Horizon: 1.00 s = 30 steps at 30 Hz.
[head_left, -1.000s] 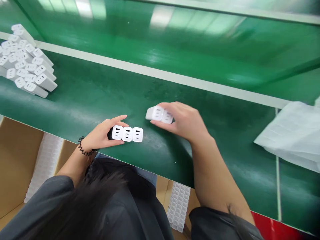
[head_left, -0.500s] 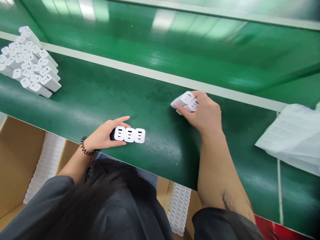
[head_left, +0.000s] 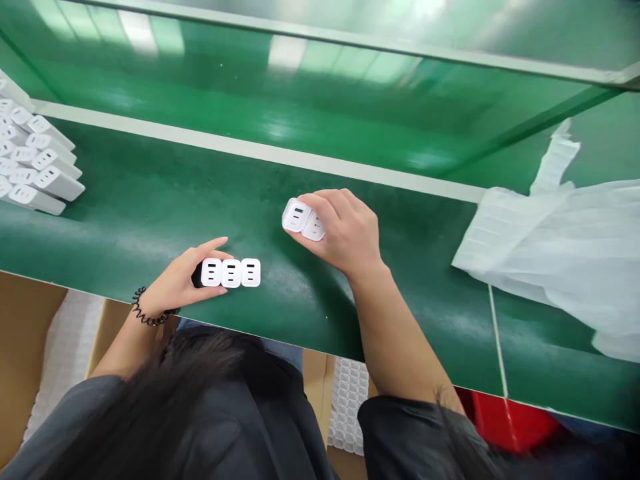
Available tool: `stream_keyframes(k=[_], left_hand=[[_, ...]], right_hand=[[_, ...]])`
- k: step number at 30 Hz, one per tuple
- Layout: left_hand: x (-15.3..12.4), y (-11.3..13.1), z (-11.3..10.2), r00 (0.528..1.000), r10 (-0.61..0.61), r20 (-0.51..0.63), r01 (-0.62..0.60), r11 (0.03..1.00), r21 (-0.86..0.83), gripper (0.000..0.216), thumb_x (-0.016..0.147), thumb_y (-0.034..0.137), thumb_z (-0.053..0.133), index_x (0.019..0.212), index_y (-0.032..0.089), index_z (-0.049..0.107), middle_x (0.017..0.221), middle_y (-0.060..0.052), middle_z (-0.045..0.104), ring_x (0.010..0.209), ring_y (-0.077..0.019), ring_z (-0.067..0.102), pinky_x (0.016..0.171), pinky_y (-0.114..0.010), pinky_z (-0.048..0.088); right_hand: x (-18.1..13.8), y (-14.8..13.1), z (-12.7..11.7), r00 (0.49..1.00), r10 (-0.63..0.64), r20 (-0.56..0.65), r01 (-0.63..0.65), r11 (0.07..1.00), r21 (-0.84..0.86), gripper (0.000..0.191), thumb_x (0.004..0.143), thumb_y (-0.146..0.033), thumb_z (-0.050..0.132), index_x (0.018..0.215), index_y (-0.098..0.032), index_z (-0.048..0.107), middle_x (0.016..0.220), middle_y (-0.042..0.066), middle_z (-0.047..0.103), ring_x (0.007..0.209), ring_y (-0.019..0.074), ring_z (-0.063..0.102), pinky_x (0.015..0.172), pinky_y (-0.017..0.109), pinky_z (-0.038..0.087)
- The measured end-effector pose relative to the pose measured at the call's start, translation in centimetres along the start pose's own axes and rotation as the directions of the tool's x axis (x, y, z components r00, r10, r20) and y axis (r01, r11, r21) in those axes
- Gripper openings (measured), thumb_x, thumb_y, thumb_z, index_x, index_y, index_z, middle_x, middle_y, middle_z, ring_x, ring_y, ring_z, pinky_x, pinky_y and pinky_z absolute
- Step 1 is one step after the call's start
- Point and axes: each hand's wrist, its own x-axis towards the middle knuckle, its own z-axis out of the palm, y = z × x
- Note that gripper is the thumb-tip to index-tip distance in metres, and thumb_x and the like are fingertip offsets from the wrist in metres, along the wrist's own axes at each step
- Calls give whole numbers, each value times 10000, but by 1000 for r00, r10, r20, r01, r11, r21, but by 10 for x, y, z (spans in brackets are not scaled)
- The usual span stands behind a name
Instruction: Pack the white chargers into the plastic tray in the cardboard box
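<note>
My left hand (head_left: 183,277) curls round one end of a row of three white USB chargers (head_left: 231,273), which stand side by side on the green bench with their port faces up. Its thumb and fingers lie along the two long sides of the row. To the right, my right hand (head_left: 345,230) grips white USB chargers (head_left: 297,215) between thumb and fingers. Two port faces show there, the second one partly covered by my fingers. Whether these touch the bench I cannot tell.
Many more white chargers (head_left: 43,163) stand packed together at the far left. White plastic bags (head_left: 540,253) lie on the bench (head_left: 150,173) at the right. Cardboard boxes (head_left: 30,333) with white trays (head_left: 350,400) sit below the front edge, and something red (head_left: 515,420) lies low at the right.
My right hand has brought its chargers left, closer to the row, and their faces have turned more upward. My left hand stays at the row. The whole view has shifted to the right.
</note>
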Motion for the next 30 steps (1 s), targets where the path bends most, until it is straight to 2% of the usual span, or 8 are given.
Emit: stream_keyframes(k=[7, 12, 15, 19, 23, 26, 30], left_hand=[[0, 1, -1, 1000, 21, -13, -21, 999, 30, 738, 894, 435, 676, 1518, 266, 319, 1272, -73, 683, 1054, -211, 665, 943, -357, 512], [1, 0, -1, 999, 31, -14, -31, 999, 20, 764, 882, 443, 691, 1522, 265, 314, 1267, -78, 685, 1054, -215, 668, 922, -344, 516], [1, 0, 0, 999, 30, -19, -30, 999, 25, 757, 883, 432, 695, 1520, 275, 317, 1264, -69, 687, 1056, -211, 667, 932, -348, 513], [1, -1, 0, 999, 30, -10, -30, 999, 15, 753, 884, 418, 696, 1518, 268, 318, 1274, -70, 684, 1080, -213, 663, 951, -350, 507], [2, -3, 1, 998, 54, -18, -54, 999, 6, 743, 882, 413, 698, 1511, 257, 335, 1273, -69, 684, 1109, -215, 656, 974, -351, 499], [1, -5, 2, 996, 77, -33, -77, 997, 4, 745, 877, 411, 706, 1509, 257, 342, 1282, -65, 678, 1146, -218, 642, 1003, -362, 486], [2, -6, 4, 994, 104, -45, -105, 994, -12, 754, 872, 424, 709, 1510, 257, 342, 1288, -67, 676, 1159, -229, 639, 1008, -374, 489]], right_hand=[[1, -3, -1, 1000, -7, 1, 7, 1000, -23, 322, 932, -373, 564, 1231, -257, 545, 1093, 90, 656, 872, 259, 588, 701, 386, 455], [1, -5, 0, 1000, 11, -14, -11, 1000, -2, 322, 932, -403, 562, 1214, -247, 556, 1054, 91, 666, 865, 259, 603, 712, 391, 481], [0, 6, 10, 993, 113, -36, -111, 992, 54, 365, 923, -466, 568, 1207, -236, 562, 1045, 106, 671, 914, 287, 620, 739, 412, 507], [-7, 40, 34, 949, 288, -124, -283, 957, 63, 443, 889, -538, 607, 1194, -218, 584, 1072, 138, 683, 934, 322, 633, 723, 441, 524], [-14, 66, 53, 947, 293, -132, -286, 956, 68, 503, 889, -588, 607, 1200, -193, 601, 1068, 167, 706, 892, 316, 636, 707, 435, 515], [-16, 67, 54, 951, 297, -89, -289, 953, 91, 574, 928, -603, 549, 1299, -166, 565, 1159, 204, 688, 976, 325, 628, 772, 436, 507], [-15, 59, 50, 937, 347, -32, -340, 931, 131, 677, 913, -648, 520, 1366, -144, 526, 1251, 221, 647, 1102, 359, 596, 872, 477, 493]])
